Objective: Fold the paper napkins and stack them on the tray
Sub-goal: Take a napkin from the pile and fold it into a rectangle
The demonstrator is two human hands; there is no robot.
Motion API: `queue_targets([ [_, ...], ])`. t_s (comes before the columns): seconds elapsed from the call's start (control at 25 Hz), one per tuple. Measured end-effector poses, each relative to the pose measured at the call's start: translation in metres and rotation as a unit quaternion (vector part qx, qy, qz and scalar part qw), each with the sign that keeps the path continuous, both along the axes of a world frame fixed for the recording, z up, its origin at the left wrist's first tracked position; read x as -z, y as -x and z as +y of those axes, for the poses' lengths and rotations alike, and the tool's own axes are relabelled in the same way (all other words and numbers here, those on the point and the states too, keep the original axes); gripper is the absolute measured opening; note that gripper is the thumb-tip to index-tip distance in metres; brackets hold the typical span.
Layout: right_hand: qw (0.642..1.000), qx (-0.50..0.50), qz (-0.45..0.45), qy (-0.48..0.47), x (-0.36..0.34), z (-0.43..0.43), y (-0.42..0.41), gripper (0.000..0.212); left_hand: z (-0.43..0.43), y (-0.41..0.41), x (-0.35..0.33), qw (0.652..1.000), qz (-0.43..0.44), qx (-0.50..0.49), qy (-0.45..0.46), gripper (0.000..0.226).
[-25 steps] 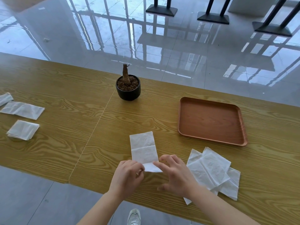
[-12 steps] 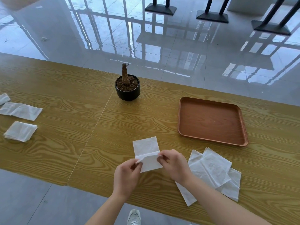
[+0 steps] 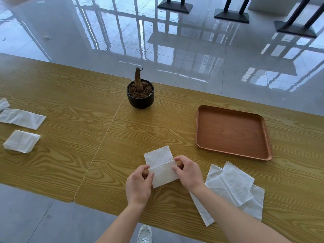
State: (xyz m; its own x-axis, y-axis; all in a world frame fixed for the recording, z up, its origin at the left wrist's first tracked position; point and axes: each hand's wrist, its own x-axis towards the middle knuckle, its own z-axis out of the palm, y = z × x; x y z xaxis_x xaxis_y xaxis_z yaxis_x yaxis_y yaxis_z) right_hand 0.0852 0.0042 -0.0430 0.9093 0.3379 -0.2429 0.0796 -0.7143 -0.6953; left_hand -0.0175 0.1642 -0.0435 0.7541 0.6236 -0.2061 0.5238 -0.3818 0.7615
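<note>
**Napkin mid-fold between two hands; tray empty**

Item held: one white paper napkin [image 3: 160,166], lying near the front edge of the worktop [image 3: 70,137]. Its near half was lifted and turned over toward the far half, the raised edge running across the middle of the sheet. The left hand [image 3: 138,185] pinched the left end of that raised edge between thumb and fingers; the right hand [image 3: 188,173] pinched the right end in the same manner. Both hands were closed on the napkin, one at either side, with the sheet lying between them. The far half lay flat on the wood.

Container: one reddish-brown tray [image 3: 233,131], rectangular with rounded corners, set to the right of and beyond the hands. Nothing lay in it.

Container: one small black pot [image 3: 140,95], beyond the napkin near the far edge, holding brown soil and a single bare stem.

Stock, right: a loose pile of unfolded napkins [image 3: 235,188] just beside the right forearm, sheets overlapping; exact count could not be told.

Stock, left: three pieces well apart from the hands, namely one folded square [image 3: 21,141], one long folded strip [image 3: 22,118], and one scrap cut off by the frame edge [image 3: 3,104].
</note>
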Motion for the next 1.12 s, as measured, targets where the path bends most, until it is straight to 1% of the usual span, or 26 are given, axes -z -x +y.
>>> queue_targets([
  [0.28,1.0,0.007,0.007,0.008,0.001,-0.001,0.0,0.029,-0.002,-0.006,-0.001,1.0,0.013,-0.004,-0.005,0.024],
  [0.48,1.0,0.001,0.0,0.027,0.003,0.002,-0.005,0.03,-0.002,-0.002,0.001,0.998,0.021,0.027,-0.059,0.021],
  [0.64,0.999,0.0,-0.014,0.033,0.001,0.001,-0.002,0.034,-0.003,0.004,-0.002,0.993,0.014,0.059,-0.099,0.029],
  [0.72,0.996,-0.025,-0.078,0.03,-0.001,-0.005,0.005,0.036,-0.007,0.011,0.001,0.974,-0.025,0.135,-0.178,0.032],
  [0.76,0.99,-0.066,-0.123,0.032,0.0,-0.009,0.01,0.035,-0.01,0.017,0.004,0.954,-0.041,0.186,-0.231,0.032],
  [0.84,0.964,-0.166,-0.199,0.057,0.004,-0.018,0.023,0.026,-0.012,0.027,0.008,0.911,-0.035,0.275,-0.306,0.031],
  [0.88,0.95,-0.207,-0.219,0.08,0.005,-0.022,0.028,0.021,-0.011,0.03,0.01,0.898,-0.018,0.299,-0.323,0.034],
  [0.96,0.933,-0.247,-0.231,0.124,0.006,-0.027,0.034,0.018,-0.009,0.034,0.014,0.883,0.021,0.327,-0.337,0.044],
  [1.12,0.932,-0.237,-0.224,0.161,0.001,-0.033,0.043,0.025,-0.002,0.029,0.014,0.849,0.04,0.39,-0.356,0.051],
])
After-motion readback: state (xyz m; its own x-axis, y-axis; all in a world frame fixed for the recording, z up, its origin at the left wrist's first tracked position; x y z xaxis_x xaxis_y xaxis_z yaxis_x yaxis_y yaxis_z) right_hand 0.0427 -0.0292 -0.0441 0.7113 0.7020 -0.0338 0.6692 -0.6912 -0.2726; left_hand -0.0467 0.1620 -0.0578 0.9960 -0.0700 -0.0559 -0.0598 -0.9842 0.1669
